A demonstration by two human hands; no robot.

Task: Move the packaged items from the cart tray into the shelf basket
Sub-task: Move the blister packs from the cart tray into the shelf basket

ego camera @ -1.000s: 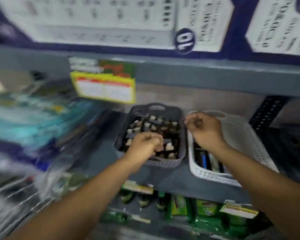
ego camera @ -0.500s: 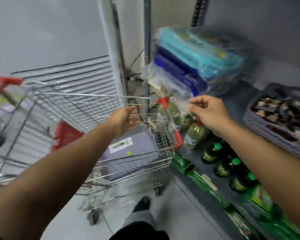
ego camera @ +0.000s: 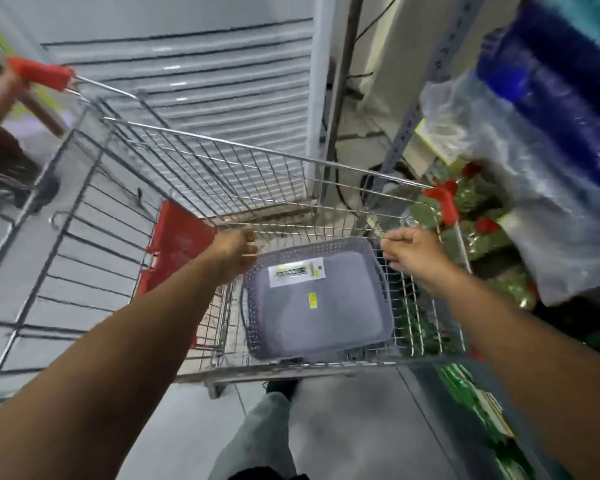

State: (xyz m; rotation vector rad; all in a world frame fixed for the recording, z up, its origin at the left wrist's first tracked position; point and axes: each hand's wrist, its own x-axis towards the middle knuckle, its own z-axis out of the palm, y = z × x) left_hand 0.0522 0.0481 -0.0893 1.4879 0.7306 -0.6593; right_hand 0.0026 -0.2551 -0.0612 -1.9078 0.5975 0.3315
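- Since the shelf view, we've swung down over the cart (ego camera: 194, 168); both hands came off the shelf baskets and now reach into it.
- Left hand (ego camera: 234, 252) sits at the tray's far-left corner, fingers curled downward; we can't tell whether it grips anything, frame is blurred.
- Right hand (ego camera: 414, 252) hovers just past the tray's far-right corner, fingers loosely curled, nothing visibly held.
- Grey tray (ego camera: 317, 301) lies between and just below both hands on the cart floor, showing only a white label (ego camera: 295, 271) and a small yellow sticker (ego camera: 313, 300).
- Bagged goods (ego camera: 548, 188) and green bottles (ego camera: 471, 206) sit right of the right hand.
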